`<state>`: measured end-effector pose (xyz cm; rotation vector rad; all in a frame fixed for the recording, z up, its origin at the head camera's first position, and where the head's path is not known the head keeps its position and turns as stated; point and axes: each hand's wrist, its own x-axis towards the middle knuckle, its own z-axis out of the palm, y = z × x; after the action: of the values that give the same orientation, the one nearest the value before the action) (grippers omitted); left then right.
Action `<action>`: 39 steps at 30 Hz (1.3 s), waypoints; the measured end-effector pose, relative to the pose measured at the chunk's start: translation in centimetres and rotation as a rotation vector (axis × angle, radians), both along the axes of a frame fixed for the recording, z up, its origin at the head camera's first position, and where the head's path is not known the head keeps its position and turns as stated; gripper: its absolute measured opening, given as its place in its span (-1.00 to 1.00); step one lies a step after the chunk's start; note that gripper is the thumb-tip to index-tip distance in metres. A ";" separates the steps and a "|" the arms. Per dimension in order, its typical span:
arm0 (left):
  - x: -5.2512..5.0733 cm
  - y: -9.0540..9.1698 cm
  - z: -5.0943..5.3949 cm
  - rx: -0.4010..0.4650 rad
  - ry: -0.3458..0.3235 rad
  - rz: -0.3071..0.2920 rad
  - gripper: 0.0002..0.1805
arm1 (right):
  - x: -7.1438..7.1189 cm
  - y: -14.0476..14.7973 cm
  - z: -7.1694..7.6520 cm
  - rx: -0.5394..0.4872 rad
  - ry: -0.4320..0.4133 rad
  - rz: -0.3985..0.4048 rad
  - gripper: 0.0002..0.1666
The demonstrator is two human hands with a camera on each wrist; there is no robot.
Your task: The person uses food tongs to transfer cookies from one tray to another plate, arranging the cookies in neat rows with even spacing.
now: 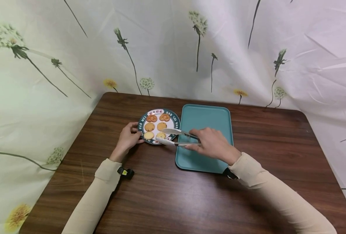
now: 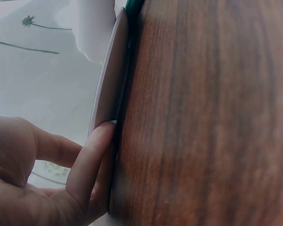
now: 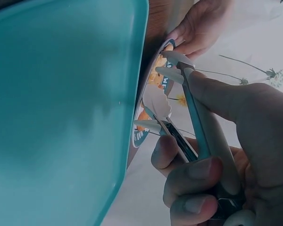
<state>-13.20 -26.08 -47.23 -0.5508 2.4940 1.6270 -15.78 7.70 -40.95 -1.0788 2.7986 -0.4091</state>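
Note:
A round plate with a dark green patterned rim carries several cookies: two pretzel-shaped ones, two round ones with dark specks, a plain oval one and a ruffled one. My left hand holds the plate's left rim, its thumb and fingers curled at the edge. In my right hand is a pair of metal tongs with pale tips. The tongs' spread tips lie on either side of the ruffled cookie; whether they touch it I cannot tell.
A teal rectangular tray lies just right of the plate, under my right hand. Both rest on a dark wooden table. Behind the table hangs a white cloth printed with dandelions.

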 end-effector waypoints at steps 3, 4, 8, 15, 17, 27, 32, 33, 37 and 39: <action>0.0 0.0 0.1 0.002 -0.002 -0.001 -0.37 | 0.1 0.2 0.0 -0.018 -0.004 -0.006 -0.36; 0.0 0.0 0.0 0.005 -0.002 0.000 -0.37 | 0.2 0.3 0.1 -0.023 -0.004 -0.007 -0.36; -0.1 0.1 0.0 0.008 0.003 0.000 -0.38 | 0.4 0.9 0.3 -0.047 -0.010 -0.014 -0.36; 0.0 0.1 0.0 0.006 0.011 0.000 -0.37 | 0.6 2.3 0.2 -0.103 0.004 -0.080 -0.32; 0.0 0.1 0.0 0.004 0.014 0.001 -0.37 | 0.6 2.7 0.0 -0.119 0.007 -0.110 -0.32; 0.0 0.1 -0.1 -0.008 0.019 0.001 -0.38 | 0.3 4.9 -0.8 -0.165 -0.004 -0.247 -0.26; 0.0 0.1 0.0 -0.007 0.020 0.000 -0.38 | 0.1 6.0 -1.0 -0.195 0.004 -0.293 -0.25; 0.0 0.1 0.0 -0.006 0.019 0.002 -0.37 | 0.1 6.3 -1.1 -0.201 0.006 -0.301 -0.24; 0.0 0.2 0.0 -0.003 0.016 0.004 -0.37 | -0.1 7.2 -1.5 -0.219 0.006 -0.331 -0.20; 0.0 0.2 0.1 -0.004 0.017 0.003 -0.37 | -0.2 7.7 -1.7 -0.226 0.006 -0.346 -0.18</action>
<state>-13.22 -25.90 -47.16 -0.5431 2.5104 1.6345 -15.97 15.43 -42.69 -0.6216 3.0012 -0.7726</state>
